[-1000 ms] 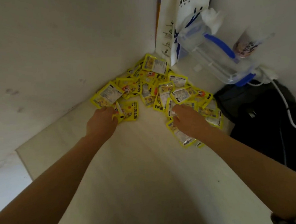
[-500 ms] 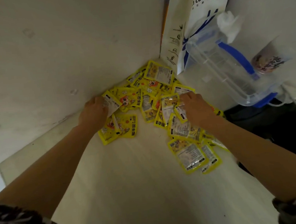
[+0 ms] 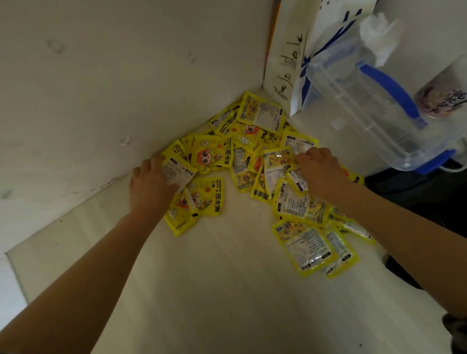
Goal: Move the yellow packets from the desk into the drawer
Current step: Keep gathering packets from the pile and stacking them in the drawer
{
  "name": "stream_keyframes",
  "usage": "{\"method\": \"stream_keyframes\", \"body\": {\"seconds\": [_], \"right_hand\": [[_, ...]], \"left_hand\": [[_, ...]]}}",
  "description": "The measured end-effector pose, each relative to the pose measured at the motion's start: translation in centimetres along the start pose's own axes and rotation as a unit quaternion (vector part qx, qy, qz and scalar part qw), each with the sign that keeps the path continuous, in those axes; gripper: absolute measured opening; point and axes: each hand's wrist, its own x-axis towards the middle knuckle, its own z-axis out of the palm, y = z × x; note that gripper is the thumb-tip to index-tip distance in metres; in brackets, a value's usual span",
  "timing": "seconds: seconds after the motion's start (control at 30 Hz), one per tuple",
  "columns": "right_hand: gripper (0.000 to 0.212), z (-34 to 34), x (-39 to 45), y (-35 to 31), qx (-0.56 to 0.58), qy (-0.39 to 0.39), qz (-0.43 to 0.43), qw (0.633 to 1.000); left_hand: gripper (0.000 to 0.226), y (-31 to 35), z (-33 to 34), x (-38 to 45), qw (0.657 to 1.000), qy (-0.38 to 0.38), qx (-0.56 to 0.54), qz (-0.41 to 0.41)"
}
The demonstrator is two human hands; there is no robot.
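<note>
Pale desk [image 3: 223,292] corner, yellow hand-warmer packets [image 3: 251,135] heaped; left hand [image 3: 150,184] pinching one packet [image 3: 177,172], right hand [image 3: 321,168] curled onto pile, grip unclear.

both hands [image 3: 235,176] on yellow packets [image 3: 256,157] | desk [image 3: 223,292] corner | jug [image 3: 368,112] rt

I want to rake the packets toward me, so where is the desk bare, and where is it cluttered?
Bare desk runs between the two forearms, from the yellow packets to the near edge, plus a strip beside the left hand along the wall. The corner is crowded with packets, and the coffee bag and clear pitcher block the right.
</note>
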Motion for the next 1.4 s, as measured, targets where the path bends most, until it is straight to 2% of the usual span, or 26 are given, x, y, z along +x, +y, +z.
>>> {"method": "stream_keyframes", "body": {"seconds": [0.1, 0.23, 0.37, 0.47, 0.53, 0.6, 0.7, 0.8, 0.9, 1.03, 1.13, 1.27, 1.4], "right_hand": [[0.056, -0.2, -0.2, 0.0, -0.057, -0.002, 0.014, 0.998], [0.035, -1.3, -0.6, 0.2, -0.071, 0.007, 0.011, 0.997], [0.026, -1.6, -1.2, -0.1, -0.059, 0.028, -0.007, 0.998], [0.024, -2.0, -2.0, -0.6, -0.032, 0.062, -0.002, 0.998], [0.025, -2.2, -2.6, -0.9, -0.002, 0.069, 0.010, 0.998], [0.026, -2.2, -3.0, -0.8, 0.056, 0.032, 0.006, 0.998], [0.018, -1.6, -3.6, -0.5, 0.160, -0.069, -0.016, 0.985], [0.029, -0.4, -4.2, -0.6, 0.161, -0.124, -0.018, 0.979], [0.038, 0.4, -4.4, -0.5, 0.117, -0.110, 0.003, 0.987], [0.042, 0.9, -4.1, -0.4, 0.096, -0.088, 0.028, 0.991], [0.043, 1.1, -3.7, -0.4, 0.108, -0.104, 0.030, 0.988], [0.052, 1.3, -3.3, -0.6, 0.132, -0.116, 0.037, 0.984], [0.047, 0.6, -3.8, -1.4, 0.129, -0.090, 0.045, 0.986]], "left_hand": [[0.072, -0.1, 0.0, -0.8, 0.997, -0.007, -0.078, -0.025], [0.080, 0.0, -0.4, -1.8, 0.979, -0.011, -0.168, -0.114], [0.090, -0.8, -0.9, -2.7, 0.960, -0.031, -0.217, -0.175], [0.080, -1.3, -1.4, -3.8, 0.940, -0.038, -0.263, -0.213], [0.059, -1.6, -1.7, -4.7, 0.934, -0.041, -0.280, -0.220], [0.042, -1.8, -2.0, -5.6, 0.908, -0.049, -0.339, -0.243], [0.035, -2.0, -1.9, -7.0, 0.869, -0.047, -0.415, -0.264], [0.033, -2.0, -1.0, -7.9, 0.839, -0.042, -0.449, -0.303], [0.032, -1.8, 0.1, -8.3, 0.822, -0.031, -0.455, -0.340], [0.028, -0.9, 1.0, -7.8, 0.822, -0.006, -0.425, -0.379], [0.049, -0.7, 2.7, -6.6, 0.837, 0.012, -0.376, -0.396], [0.051, 1.5, 2.1, -6.0, 0.878, -0.009, -0.285, -0.383], [0.056, 2.4, 2.2, -5.2, 0.882, -0.024, -0.268, -0.386]]}}
